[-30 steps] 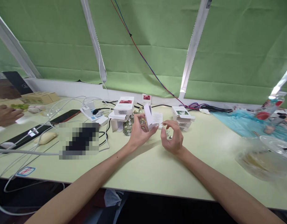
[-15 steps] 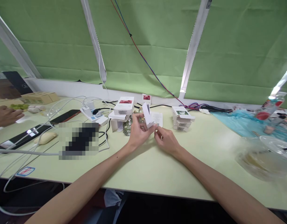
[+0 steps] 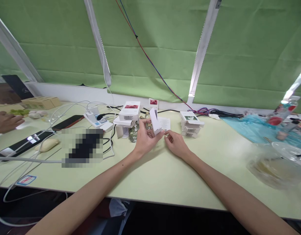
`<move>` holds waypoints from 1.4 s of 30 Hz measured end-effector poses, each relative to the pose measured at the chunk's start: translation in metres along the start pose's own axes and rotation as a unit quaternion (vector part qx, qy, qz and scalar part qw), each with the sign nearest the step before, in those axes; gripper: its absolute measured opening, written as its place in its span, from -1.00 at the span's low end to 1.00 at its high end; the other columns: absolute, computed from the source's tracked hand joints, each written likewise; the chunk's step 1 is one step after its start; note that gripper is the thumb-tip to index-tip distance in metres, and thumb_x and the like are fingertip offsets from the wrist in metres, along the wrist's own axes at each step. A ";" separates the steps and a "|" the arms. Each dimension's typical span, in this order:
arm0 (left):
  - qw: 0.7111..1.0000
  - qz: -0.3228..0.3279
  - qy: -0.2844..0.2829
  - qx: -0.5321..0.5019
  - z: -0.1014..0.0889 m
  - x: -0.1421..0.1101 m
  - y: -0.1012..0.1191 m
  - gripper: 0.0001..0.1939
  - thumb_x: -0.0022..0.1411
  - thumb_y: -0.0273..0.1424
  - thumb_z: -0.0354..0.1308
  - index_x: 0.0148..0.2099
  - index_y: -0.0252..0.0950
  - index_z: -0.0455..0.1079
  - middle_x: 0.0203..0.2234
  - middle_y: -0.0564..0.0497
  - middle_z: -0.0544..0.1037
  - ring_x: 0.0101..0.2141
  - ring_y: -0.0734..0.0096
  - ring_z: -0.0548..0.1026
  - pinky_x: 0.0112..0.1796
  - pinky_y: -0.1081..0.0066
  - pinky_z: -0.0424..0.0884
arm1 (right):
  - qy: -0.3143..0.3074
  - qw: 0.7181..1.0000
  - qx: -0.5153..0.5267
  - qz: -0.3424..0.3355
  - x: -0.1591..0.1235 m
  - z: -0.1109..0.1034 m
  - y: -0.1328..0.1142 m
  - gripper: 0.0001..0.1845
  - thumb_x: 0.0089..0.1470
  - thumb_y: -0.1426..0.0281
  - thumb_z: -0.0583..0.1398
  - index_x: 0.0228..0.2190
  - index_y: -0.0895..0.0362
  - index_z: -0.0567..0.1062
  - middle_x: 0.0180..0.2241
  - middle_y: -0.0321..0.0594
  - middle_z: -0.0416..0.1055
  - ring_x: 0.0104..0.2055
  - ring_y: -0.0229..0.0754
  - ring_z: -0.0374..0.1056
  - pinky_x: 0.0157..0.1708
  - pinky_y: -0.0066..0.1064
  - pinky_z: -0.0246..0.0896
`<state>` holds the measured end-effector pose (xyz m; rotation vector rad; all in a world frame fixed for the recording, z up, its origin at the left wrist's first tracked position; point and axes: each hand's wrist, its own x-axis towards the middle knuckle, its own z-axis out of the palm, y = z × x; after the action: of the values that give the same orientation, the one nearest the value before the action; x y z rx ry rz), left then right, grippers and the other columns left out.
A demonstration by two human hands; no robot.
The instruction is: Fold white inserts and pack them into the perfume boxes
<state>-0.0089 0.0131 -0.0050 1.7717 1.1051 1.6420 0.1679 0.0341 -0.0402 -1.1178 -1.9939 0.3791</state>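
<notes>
My left hand (image 3: 144, 141) is closed around a small white carton (image 3: 156, 123), which it holds tilted above the table. Close to the carton's lower end, my right hand (image 3: 177, 143) has its fingers curled and thumb and forefinger drawn together; what they hold, if anything, is hidden. Behind my left hand stand clear glass bottles (image 3: 133, 133), partly covered by it. A printed white leaflet (image 3: 166, 122) lies just past the carton. White boxes with a red picture (image 3: 129, 111) are stacked to the left, and white boxes with a green picture (image 3: 191, 119) to the right.
Left on the table (image 3: 150, 182) are a power strip (image 3: 96, 120), looping white cables and a phone (image 3: 68, 122). Another person's hand (image 3: 7, 122) rests at the far left. A clear plastic container (image 3: 275, 166) and blue plastic sheet (image 3: 248, 129) occupy the right.
My right hand has moved left to the carton's lower end, its fingers curling in, then shifted slightly back to the right. The left hand keeps the carton nearly still.
</notes>
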 end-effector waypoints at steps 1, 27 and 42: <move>1.000 -0.002 0.000 0.001 0.000 0.000 0.000 -0.38 0.03 -0.21 0.41 -0.05 -0.17 0.05 0.02 -0.07 0.34 -0.59 0.70 0.44 -0.63 0.56 0.32 | 0.003 1.000 0.000 0.005 0.001 -0.001 0.002 -0.83 0.16 0.40 0.11 -0.24 0.12 0.47 -0.52 -0.33 0.42 -0.49 -0.25 0.30 -0.40 -0.44 0.16; 0.996 -0.041 -0.069 0.037 0.001 -0.003 0.003 -0.40 0.07 -0.12 0.35 -0.05 -0.17 0.04 -0.08 0.01 0.37 -0.53 0.64 0.45 -0.49 0.49 0.38 | 0.037 0.999 0.000 0.040 0.007 -0.011 0.009 -0.82 0.08 0.37 0.10 -0.44 0.12 0.50 -0.55 -0.28 0.46 -0.52 -0.24 0.30 -0.39 -0.42 0.19; 0.976 -0.157 -0.125 -0.084 0.002 -0.003 0.014 -0.42 0.10 -0.06 0.34 -0.06 -0.15 0.08 -0.42 0.14 0.49 -0.69 0.50 0.44 -0.68 0.45 0.33 | 0.168 0.983 0.040 -0.059 0.003 -0.013 -0.012 -0.68 0.29 0.24 0.07 -0.01 0.11 0.42 -0.13 -0.08 0.52 -0.22 -0.13 0.45 -0.14 -0.25 0.38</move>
<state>-0.0039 0.0036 0.0039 1.5523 1.0346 1.2491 0.1702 0.0281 -0.0234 -0.9398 -1.7206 0.1904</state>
